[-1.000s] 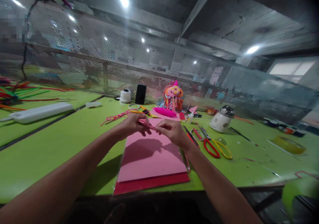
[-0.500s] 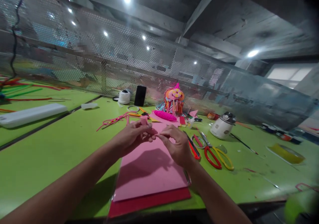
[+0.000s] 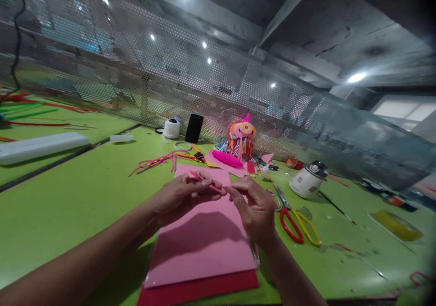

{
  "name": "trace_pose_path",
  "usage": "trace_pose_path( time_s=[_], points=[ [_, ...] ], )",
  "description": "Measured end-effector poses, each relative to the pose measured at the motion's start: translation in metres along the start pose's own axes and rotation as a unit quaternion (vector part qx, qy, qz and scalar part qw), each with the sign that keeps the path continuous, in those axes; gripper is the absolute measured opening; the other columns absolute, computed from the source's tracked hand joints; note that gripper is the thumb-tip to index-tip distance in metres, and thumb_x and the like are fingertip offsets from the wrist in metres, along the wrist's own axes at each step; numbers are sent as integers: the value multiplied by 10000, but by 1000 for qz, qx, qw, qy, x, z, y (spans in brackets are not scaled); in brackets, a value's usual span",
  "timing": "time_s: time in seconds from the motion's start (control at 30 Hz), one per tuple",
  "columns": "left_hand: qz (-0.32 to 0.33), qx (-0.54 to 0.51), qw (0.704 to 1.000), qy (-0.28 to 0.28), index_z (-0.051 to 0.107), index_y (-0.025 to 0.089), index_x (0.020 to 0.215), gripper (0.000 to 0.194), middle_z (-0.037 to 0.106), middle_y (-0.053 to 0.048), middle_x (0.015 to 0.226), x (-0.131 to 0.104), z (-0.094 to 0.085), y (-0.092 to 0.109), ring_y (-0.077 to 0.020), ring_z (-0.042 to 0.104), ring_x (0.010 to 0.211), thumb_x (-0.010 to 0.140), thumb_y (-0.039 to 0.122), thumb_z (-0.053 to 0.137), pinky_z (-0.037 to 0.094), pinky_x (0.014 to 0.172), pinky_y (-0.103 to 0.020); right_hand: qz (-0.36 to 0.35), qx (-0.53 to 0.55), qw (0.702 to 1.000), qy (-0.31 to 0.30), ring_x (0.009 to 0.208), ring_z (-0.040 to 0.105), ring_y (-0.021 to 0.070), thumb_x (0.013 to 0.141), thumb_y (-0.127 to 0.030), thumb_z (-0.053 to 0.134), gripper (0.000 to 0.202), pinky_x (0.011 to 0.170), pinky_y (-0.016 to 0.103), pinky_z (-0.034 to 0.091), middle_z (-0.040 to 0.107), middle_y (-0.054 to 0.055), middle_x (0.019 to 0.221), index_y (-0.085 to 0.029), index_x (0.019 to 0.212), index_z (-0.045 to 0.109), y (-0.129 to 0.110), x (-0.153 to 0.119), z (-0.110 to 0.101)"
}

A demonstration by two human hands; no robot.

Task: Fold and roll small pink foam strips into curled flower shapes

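Between the fingertips of my left hand (image 3: 179, 199) is a small folded strip of pink paper (image 3: 195, 175), its near part covered by the fingers. My right hand (image 3: 255, 210) pinches at the strip's other end, thumb against forefinger. Both hands hover over a stack of pink paper sheets (image 3: 200, 256), which has a red sheet (image 3: 200, 291) showing beneath its front edge. To the right of my right hand lie scissors (image 3: 291, 224) with one red and one yellow handle.
Behind the hands are a bright pink yarn bundle (image 3: 226, 159) and a colourful tasselled paper figure (image 3: 243, 135). A black phone (image 3: 194, 128), a white tape roll (image 3: 171, 128) and pink cords (image 3: 156, 161) are further left. A white pot (image 3: 306, 181) stands right.
The pink strip has tipped from standing up to lying flatter in my left fingers. Both hands have shifted slightly right in view. My right hand now hides the red-handled tool seen beside it.
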State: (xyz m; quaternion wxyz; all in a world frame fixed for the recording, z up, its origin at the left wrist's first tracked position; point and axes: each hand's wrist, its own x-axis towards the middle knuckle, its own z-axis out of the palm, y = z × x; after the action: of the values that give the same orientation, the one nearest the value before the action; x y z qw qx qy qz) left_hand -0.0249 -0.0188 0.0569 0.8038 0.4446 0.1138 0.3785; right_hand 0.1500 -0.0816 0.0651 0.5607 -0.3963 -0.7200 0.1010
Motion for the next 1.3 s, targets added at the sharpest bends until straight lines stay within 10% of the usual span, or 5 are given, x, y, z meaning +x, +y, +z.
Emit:
trace_pose_path(
  time_s=[1.3],
  points=[
    [1,-1,999,32,686,75,885,137,710,-128,856,1,-3,-6,-212,659,836,754,95,650,478,873,-380,-141,-245,955,-88,787,543,168,831,-82,520,142,685,293,458,568,74,816,-151,910,614,-1,-7,-3]
  ],
)
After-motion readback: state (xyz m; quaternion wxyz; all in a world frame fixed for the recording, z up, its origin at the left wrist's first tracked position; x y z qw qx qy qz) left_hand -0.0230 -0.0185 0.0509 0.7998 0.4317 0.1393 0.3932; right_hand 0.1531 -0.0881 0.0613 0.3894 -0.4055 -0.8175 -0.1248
